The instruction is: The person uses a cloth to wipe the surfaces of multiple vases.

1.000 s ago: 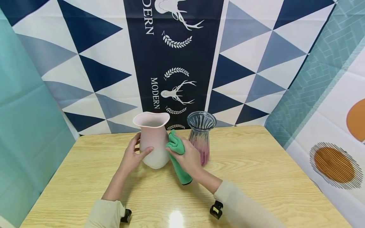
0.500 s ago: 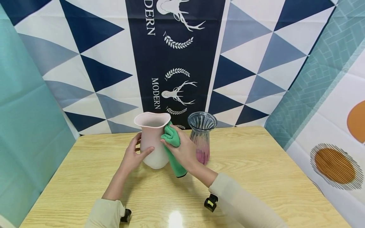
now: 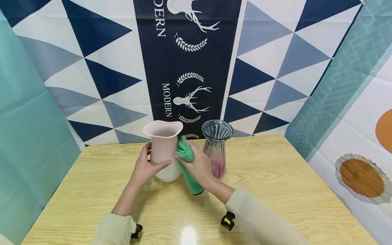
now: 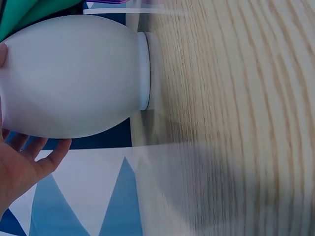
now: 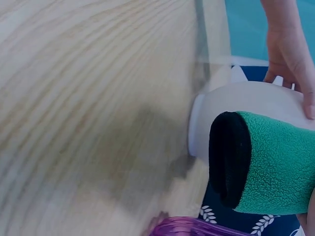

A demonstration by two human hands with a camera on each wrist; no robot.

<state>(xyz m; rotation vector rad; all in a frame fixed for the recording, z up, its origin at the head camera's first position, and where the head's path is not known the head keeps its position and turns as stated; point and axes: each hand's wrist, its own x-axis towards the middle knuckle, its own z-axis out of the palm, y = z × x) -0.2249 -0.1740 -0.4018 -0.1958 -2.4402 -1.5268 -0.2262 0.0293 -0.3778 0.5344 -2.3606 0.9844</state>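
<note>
A pale pink-to-white vase (image 3: 162,149) with a wavy rim stands upright at the back of the table. My left hand (image 3: 146,166) holds its left side, thumb across the front and fingers behind. In the left wrist view the vase (image 4: 74,78) has its base on the wood, with the left hand (image 4: 24,167) around its body. My right hand (image 3: 199,163) grips a folded green cloth (image 3: 185,151) against the vase's right side. The right wrist view shows the cloth (image 5: 278,162) as fuzzy with a black edge; most of the right hand is cut off there.
A ribbed glass vase (image 3: 215,146), blue-grey above and pink below, stands just right of the right hand. The wooden table (image 3: 269,177) meets a patterned backdrop (image 3: 190,68) behind. Teal cloth (image 3: 24,112) hangs at the left.
The green cloth and right hand moved left and up along the vase's right side, then slightly back down. The left thumb now reaches farther across the vase's front. The vase stays in place.
</note>
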